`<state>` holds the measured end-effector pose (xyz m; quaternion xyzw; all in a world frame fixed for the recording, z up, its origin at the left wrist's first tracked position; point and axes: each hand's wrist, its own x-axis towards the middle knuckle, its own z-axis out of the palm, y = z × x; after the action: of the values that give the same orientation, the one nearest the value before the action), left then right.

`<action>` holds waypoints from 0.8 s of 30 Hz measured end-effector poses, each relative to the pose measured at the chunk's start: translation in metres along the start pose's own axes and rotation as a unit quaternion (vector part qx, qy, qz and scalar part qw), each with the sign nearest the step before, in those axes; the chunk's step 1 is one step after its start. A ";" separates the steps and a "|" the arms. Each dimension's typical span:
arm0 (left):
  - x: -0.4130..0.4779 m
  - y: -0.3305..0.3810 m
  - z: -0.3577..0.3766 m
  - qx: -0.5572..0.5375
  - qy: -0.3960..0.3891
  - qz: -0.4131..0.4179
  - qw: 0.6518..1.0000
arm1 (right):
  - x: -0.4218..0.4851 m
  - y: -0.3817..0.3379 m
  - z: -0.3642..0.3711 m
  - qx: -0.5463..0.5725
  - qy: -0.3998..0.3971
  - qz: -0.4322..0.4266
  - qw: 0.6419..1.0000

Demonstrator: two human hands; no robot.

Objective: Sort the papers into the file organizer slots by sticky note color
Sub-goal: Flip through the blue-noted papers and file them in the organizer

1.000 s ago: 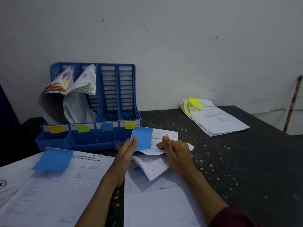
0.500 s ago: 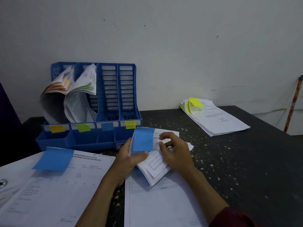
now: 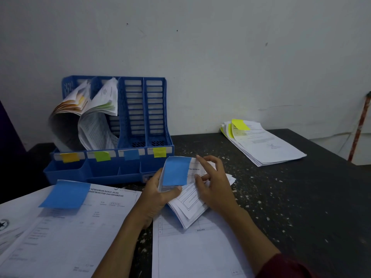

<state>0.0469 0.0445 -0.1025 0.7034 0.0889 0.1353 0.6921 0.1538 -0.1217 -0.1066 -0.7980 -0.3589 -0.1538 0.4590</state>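
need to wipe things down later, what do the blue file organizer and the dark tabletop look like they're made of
The file organizer looks like moulded plastic, slightly glossy: uniform blue, thin slatted walls, perforated floor. The tabletop is harder to call, perhaps terrazzo-like stone or painted board, matt dark grey: the pale flecks scattered across it could be stone chips or worn paint.

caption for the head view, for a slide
Left hand grips a blue-tagged paper bundle, right hand fingering its pages, before the file organizer
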 end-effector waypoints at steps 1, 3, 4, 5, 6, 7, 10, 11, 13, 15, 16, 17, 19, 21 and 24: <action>0.000 0.001 0.000 -0.001 0.000 0.001 1.000 | 0.000 0.000 0.000 -0.001 0.007 0.000 1.000; 0.000 0.001 0.001 -0.002 0.001 0.000 1.000 | 0.000 0.000 0.001 -0.006 0.031 -0.007 0.999; 0.000 0.002 0.001 -0.002 0.005 0.000 1.000 | 0.001 0.001 0.001 -0.010 0.045 -0.012 0.999; -0.001 0.002 0.001 -0.002 0.008 0.002 1.000 | 0.001 0.002 0.001 -0.014 0.055 -0.015 0.998; -0.001 0.002 0.001 -0.003 0.012 0.004 1.000 | 0.001 0.003 0.001 -0.017 0.064 -0.017 0.998; -0.002 0.003 0.002 -0.007 0.013 0.005 1.000 | 0.002 0.004 0.001 -0.020 0.071 -0.019 0.997; -0.003 0.005 0.003 -0.017 0.007 0.015 1.000 | 0.002 0.006 0.001 -0.033 0.082 -0.036 0.995; -0.004 0.006 0.003 -0.020 0.005 0.017 1.000 | 0.002 0.006 0.001 -0.049 0.088 -0.045 0.994; -0.005 0.008 0.003 -0.019 0.004 0.013 1.000 | 0.002 0.008 0.001 -0.076 0.102 -0.056 0.990; -0.006 0.009 0.004 -0.001 0.003 0.017 1.000 | 0.003 0.009 0.000 -0.078 0.114 -0.050 0.989; -0.006 0.011 0.005 0.005 0.003 0.017 1.000 | 0.004 0.010 -0.001 -0.076 0.117 -0.046 0.989; -0.007 0.013 0.006 0.005 0.003 0.018 1.000 | 0.004 0.010 -0.001 -0.074 0.119 -0.046 0.989; -0.008 0.015 0.007 0.000 -0.004 0.021 1.000 | 0.005 0.008 -0.001 -0.068 0.125 -0.055 0.988; -0.008 0.015 0.006 -0.007 -0.010 0.020 1.000 | 0.006 0.006 -0.002 -0.061 0.136 -0.055 0.987; -0.008 0.013 0.001 -0.015 -0.025 0.025 0.999 | 0.006 0.001 -0.004 -0.034 0.149 -0.028 0.988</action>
<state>0.0394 0.0406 -0.0903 0.6977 0.0524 0.1361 0.7014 0.1593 -0.1228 -0.1017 -0.7711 -0.3033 -0.2957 0.4754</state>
